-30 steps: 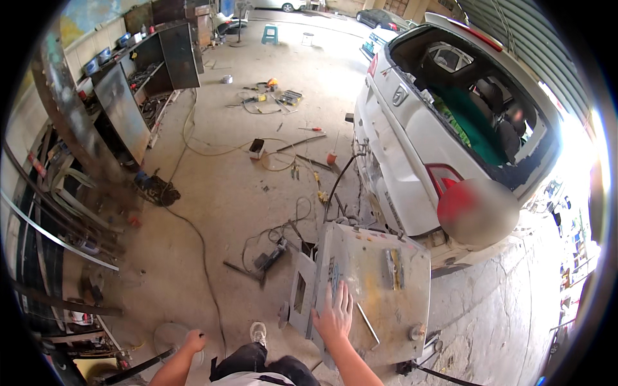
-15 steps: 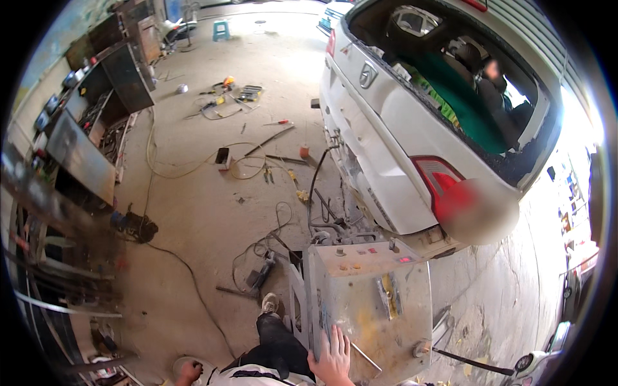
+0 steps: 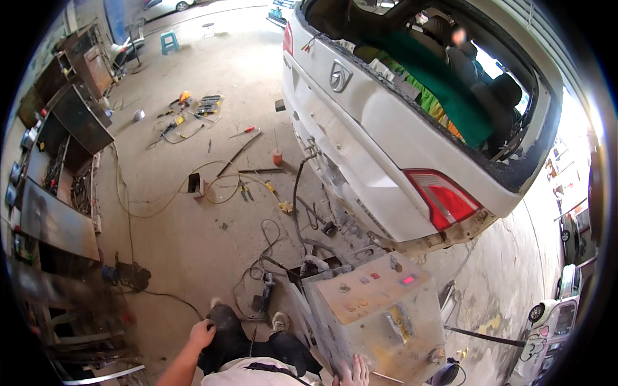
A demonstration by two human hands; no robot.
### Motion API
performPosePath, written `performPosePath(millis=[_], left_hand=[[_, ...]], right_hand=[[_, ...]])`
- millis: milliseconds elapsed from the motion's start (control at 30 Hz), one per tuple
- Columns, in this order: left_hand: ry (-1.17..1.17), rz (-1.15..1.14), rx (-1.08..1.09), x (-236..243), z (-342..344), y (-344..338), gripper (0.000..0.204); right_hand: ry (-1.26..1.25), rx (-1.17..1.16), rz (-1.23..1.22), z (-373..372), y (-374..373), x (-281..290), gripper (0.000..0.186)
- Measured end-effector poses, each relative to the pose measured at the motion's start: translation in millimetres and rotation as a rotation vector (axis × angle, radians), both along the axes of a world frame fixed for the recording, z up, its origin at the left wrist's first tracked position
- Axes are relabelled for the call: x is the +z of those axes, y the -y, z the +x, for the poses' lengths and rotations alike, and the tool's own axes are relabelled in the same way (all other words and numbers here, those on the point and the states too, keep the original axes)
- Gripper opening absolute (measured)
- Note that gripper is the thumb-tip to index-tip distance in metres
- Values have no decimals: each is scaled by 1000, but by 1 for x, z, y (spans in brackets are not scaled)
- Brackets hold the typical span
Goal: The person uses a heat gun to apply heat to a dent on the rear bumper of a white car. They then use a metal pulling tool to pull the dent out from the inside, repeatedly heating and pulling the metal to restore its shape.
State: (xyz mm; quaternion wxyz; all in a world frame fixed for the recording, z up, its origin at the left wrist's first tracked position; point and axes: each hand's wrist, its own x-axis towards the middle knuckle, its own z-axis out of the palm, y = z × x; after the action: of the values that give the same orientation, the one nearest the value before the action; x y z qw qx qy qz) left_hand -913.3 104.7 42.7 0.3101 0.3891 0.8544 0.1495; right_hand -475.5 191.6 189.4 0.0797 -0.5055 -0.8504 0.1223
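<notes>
My right hand (image 3: 353,372) rests on the lower left part of a scuffed grey metal machine (image 3: 367,325) on my right, fingers apart. The machine's top panel (image 3: 360,283) carries coloured buttons and a small lit pink display. My left hand (image 3: 203,333) is curled beside my left leg; whatever is in it, if anything, is too small to make out. Just beyond the machine stands a white car (image 3: 373,148) with its tailgate glass out and its rear bumper area stripped, a thick black hose (image 3: 296,209) running down beside it.
Hand tools (image 3: 209,104), cables (image 3: 212,190) and a black power tool (image 3: 262,296) lie on the concrete floor (image 3: 161,244). Rusty metal cabinets (image 3: 58,219) line the left. A blue stool (image 3: 168,42) stands far back; parked vehicles (image 3: 541,334) are at the right.
My view has shifted and my feet have stepped. The white car looms larger. My right hand appears lower on the machine's side, and my left hand has moved within the view, still curled.
</notes>
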Motion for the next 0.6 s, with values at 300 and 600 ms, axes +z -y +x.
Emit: performPosePath(millis=[300,600], left_hand=[[-85,-393,-588,-64,-126,-59,29],[-34,-332,-894,-31,-318,-122,26]], right_hand=[[-119,-409,-345,-235,-61,-82,52],[153,-335,-872,-435,-104,-126,48]])
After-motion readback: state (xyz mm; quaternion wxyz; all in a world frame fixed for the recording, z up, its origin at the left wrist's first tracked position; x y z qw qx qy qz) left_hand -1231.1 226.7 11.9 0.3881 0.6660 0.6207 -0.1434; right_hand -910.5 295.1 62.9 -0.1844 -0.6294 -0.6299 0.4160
